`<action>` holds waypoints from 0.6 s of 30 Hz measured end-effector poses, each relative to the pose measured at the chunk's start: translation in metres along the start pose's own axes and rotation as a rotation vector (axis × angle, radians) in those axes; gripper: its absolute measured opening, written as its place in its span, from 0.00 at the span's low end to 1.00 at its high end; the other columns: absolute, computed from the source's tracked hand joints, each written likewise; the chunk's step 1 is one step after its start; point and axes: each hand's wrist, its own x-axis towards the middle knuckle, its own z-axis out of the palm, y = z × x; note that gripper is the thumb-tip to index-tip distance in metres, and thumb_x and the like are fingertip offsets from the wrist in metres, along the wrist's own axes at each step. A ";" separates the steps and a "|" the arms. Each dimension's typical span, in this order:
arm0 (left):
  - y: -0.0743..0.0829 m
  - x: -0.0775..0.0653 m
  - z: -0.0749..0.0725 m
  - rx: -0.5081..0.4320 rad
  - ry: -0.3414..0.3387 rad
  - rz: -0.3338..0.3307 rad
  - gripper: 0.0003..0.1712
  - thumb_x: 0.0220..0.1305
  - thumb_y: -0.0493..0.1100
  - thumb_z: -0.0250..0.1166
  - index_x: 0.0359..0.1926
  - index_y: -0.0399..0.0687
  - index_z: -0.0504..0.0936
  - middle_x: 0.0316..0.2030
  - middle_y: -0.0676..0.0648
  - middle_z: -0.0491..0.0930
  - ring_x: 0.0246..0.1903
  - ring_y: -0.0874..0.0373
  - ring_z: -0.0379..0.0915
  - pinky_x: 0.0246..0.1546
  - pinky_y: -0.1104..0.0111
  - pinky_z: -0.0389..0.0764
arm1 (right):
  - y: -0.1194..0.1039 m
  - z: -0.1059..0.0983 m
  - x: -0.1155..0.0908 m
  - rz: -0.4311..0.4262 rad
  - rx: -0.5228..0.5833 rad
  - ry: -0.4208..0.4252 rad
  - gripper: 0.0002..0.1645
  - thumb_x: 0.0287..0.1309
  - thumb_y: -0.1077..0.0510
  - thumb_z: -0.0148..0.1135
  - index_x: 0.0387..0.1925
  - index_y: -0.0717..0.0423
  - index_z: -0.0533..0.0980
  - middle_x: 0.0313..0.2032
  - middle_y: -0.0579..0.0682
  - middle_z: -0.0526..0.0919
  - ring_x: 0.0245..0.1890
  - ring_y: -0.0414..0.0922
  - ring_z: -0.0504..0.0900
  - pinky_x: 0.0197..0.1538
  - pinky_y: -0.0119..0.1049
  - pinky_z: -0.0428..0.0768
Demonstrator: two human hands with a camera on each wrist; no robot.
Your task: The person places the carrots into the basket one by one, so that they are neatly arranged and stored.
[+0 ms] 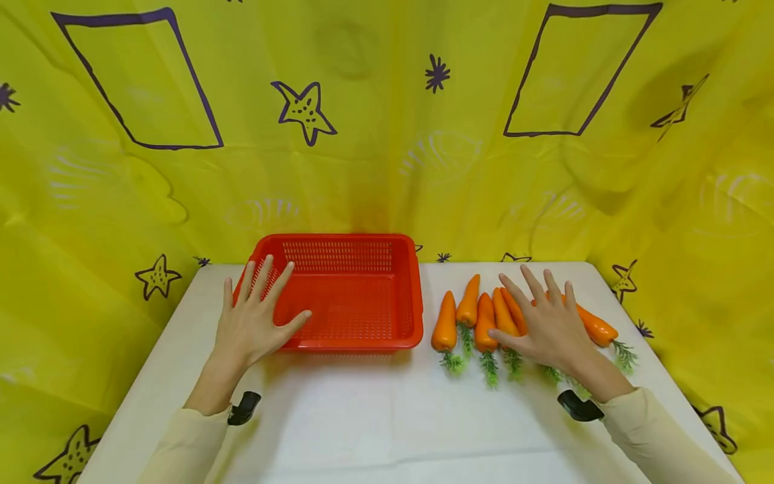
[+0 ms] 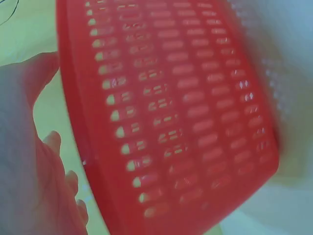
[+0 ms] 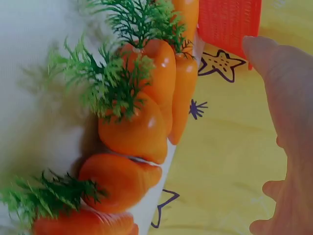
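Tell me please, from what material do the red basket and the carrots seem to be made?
The red basket looks like moulded plastic, slightly glossy: regular slots pierce its walls. The carrots seem artificial, perhaps plastic or coated foam: smooth, glossy skin, bright highlights, uniform orange.

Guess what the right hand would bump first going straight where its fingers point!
Probably the yellow cloth behind the table; the right hand seems above the carrots, but depth is unclear.

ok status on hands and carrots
Left hand empty near red basket, right hand empty near carrots. Carrots lie on table. Head view: right hand hides some.
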 end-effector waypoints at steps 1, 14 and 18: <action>-0.002 0.000 -0.002 -0.016 -0.006 -0.006 0.52 0.67 0.75 0.54 0.83 0.66 0.45 0.82 0.43 0.39 0.79 0.37 0.31 0.73 0.36 0.26 | 0.001 -0.001 0.000 -0.005 -0.005 0.003 0.60 0.57 0.24 0.63 0.82 0.41 0.51 0.79 0.65 0.48 0.74 0.77 0.48 0.68 0.79 0.41; -0.055 0.006 -0.018 -0.212 -0.120 -0.049 0.51 0.71 0.67 0.57 0.83 0.56 0.44 0.81 0.38 0.41 0.72 0.23 0.50 0.58 0.23 0.60 | 0.039 -0.015 0.002 0.010 -0.009 0.004 0.58 0.56 0.28 0.68 0.80 0.43 0.55 0.77 0.68 0.53 0.71 0.79 0.50 0.68 0.79 0.42; -0.070 0.005 -0.016 -0.317 -0.162 -0.065 0.51 0.72 0.62 0.60 0.83 0.53 0.43 0.81 0.38 0.41 0.73 0.23 0.48 0.55 0.20 0.60 | 0.050 -0.011 0.000 0.015 -0.008 -0.005 0.57 0.56 0.29 0.68 0.79 0.44 0.57 0.75 0.69 0.55 0.70 0.79 0.52 0.67 0.79 0.44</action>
